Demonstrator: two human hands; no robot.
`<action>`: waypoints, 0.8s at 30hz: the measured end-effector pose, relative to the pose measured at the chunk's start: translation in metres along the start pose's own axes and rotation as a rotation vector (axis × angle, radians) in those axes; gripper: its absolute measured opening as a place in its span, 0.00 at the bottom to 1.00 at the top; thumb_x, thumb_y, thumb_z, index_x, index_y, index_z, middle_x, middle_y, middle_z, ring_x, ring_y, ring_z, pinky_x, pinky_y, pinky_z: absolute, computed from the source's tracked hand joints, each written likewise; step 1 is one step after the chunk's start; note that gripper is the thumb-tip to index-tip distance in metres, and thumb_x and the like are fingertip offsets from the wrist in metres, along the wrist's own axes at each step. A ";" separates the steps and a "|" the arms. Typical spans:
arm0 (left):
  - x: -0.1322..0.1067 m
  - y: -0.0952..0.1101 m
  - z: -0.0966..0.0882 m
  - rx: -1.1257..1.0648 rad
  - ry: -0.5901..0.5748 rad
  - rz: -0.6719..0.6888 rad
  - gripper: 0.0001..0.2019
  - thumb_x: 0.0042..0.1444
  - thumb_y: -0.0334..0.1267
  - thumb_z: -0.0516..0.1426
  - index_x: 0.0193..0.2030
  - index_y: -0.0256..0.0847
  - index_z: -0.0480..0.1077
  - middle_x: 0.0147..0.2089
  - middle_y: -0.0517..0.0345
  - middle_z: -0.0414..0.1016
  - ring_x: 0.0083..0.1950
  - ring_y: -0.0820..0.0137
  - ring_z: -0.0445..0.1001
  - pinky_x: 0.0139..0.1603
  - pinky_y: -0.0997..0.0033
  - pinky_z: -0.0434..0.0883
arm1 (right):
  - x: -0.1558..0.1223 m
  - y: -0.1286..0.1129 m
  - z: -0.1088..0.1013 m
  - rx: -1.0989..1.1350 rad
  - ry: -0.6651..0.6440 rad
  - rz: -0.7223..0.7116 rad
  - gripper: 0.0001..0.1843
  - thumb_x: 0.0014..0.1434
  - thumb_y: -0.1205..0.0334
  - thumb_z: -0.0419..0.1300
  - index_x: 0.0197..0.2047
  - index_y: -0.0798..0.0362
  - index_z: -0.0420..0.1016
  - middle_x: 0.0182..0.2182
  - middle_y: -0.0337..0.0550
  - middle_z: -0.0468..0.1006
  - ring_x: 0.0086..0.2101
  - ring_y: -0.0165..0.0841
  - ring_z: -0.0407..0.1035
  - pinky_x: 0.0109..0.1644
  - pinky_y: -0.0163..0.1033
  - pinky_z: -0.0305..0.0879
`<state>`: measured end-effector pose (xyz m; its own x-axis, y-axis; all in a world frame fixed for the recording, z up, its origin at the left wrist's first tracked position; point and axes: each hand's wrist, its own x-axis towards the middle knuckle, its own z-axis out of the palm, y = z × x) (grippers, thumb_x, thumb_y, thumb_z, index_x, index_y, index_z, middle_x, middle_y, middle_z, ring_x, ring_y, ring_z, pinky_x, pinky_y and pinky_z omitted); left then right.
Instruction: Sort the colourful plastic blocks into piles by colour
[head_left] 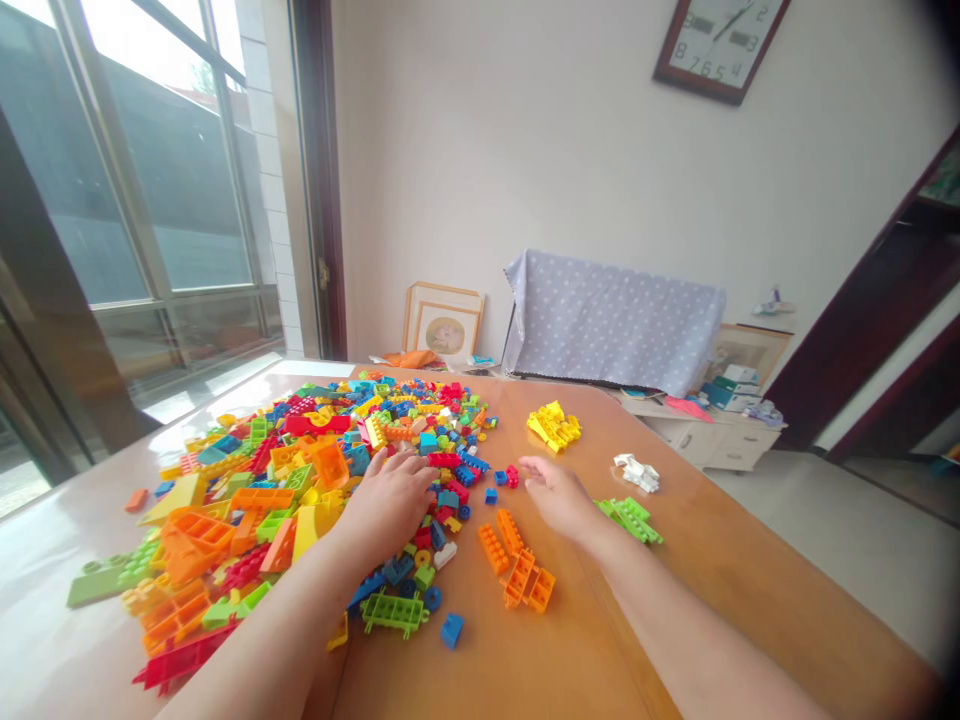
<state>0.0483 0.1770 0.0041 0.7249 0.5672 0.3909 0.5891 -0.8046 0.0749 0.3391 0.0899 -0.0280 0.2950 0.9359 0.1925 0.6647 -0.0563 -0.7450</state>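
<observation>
Bench [420, 692], wood top. On left half, from far edge toward near edge: mixed brick heap [259, 498], scattered at its border. Left hand [394, 490]: palm down over heap, grasp hidden, cannot tell. Right hand [555, 490]: fingers loosely parted, nothing visible within, just beside small red brick [512, 476]. Mid-bench, between forearms: orange bricks [517, 568]. Toward far edge: yellow pile [553, 428]. Near right edge: white pile [637, 473], green pile [634, 519]. Room for movement: margin between heap and left edge; wider stretch along right edge, nearward of green pile.
</observation>
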 end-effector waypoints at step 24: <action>-0.002 0.008 -0.002 -0.054 -0.116 -0.025 0.13 0.65 0.44 0.54 0.51 0.48 0.76 0.52 0.50 0.79 0.58 0.54 0.73 0.64 0.48 0.60 | 0.027 0.033 0.024 -0.013 0.144 0.004 0.22 0.61 0.63 0.53 0.57 0.51 0.75 0.48 0.45 0.82 0.48 0.36 0.76 0.54 0.40 0.69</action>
<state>0.0514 0.1689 0.0056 0.7484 0.6014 0.2797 0.5897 -0.7964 0.1342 0.3524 0.1214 -0.0627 0.3929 0.8759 0.2800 0.6719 -0.0655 -0.7378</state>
